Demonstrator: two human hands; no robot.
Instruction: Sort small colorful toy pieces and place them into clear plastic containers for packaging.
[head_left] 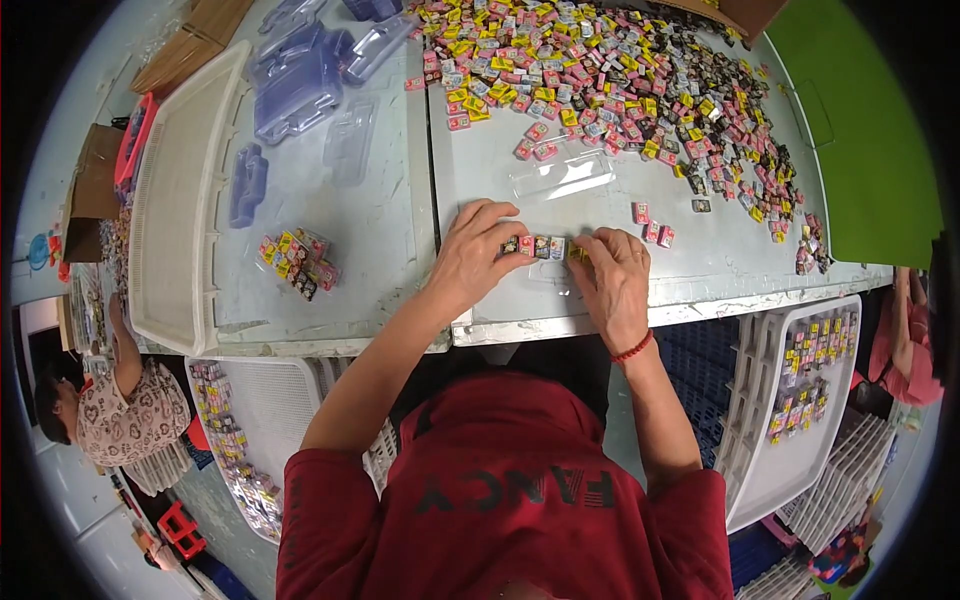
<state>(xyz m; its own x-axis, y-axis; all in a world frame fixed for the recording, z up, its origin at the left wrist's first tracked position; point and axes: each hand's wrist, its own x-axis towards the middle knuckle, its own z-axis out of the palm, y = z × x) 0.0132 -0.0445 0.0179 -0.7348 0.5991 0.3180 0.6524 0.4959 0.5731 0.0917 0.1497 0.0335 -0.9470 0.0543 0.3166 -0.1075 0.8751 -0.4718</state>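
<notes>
A short row of small wrapped blocks (542, 247), pink, white, black and yellow, lies near the table's front edge between my hands. The fingers and thumb of my left hand (468, 256) close on the row's left end. At its right end, my right hand (616, 285), with a red cord on the wrist, pinches a yellow block. Just beyond the row sits a clear plastic tray (562, 182). A few loose pink blocks (652, 232) rest to the right of my right hand. A small stack of blocks (300, 263) stands to the left.
A large heap of blocks (580, 75) spreads over the far right of the table. Bluish clear plastic trays (300, 85) are piled at the far left, beside a white crate (180, 200). Block-filled crates (800, 400) stand below the edge. Other people (130, 410) are at both sides.
</notes>
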